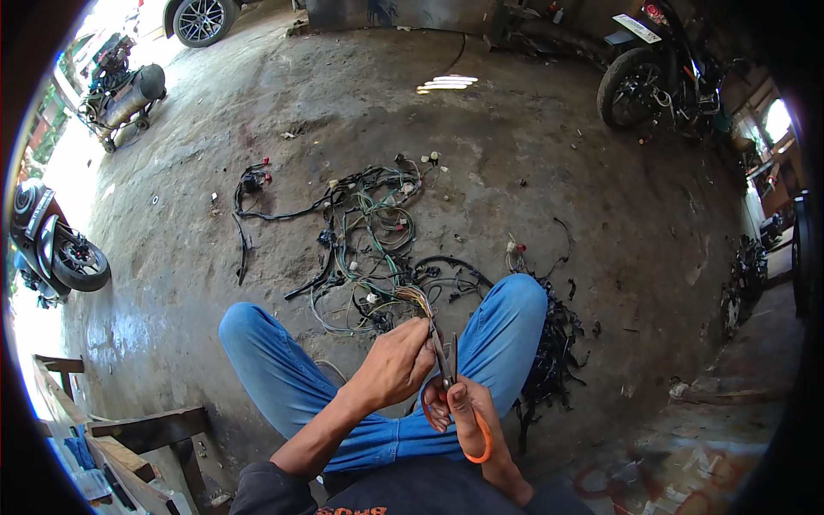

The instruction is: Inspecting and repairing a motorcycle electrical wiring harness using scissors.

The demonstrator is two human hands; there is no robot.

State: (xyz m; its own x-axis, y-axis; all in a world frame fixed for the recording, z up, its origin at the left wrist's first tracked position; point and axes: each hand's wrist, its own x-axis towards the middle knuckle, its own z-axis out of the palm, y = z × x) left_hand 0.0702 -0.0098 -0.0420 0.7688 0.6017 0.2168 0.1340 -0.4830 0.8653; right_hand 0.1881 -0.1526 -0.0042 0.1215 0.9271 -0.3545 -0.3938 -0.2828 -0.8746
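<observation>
Between my knees, my left hand [396,362] is closed around a bundle of thin wires [414,296] that belongs to a wiring harness [373,210]. My right hand [463,412] grips orange-handled scissors [482,439], whose blades are parted and point away from me. One blade lies right beside the bundle at my left fingers; whether it touches the wires I cannot make out. The harness spreads over the concrete floor beyond my knees, a tangle of green, black and pale wires with white and red connectors. Part of the bundle is hidden inside my left fist.
A heap of black stripped scraps [554,360] lies by my right knee. Motorcycles stand at the far right [631,86] and left [79,262]. An air compressor [137,94] is at the far left, a wooden bench frame [150,429] at the near left.
</observation>
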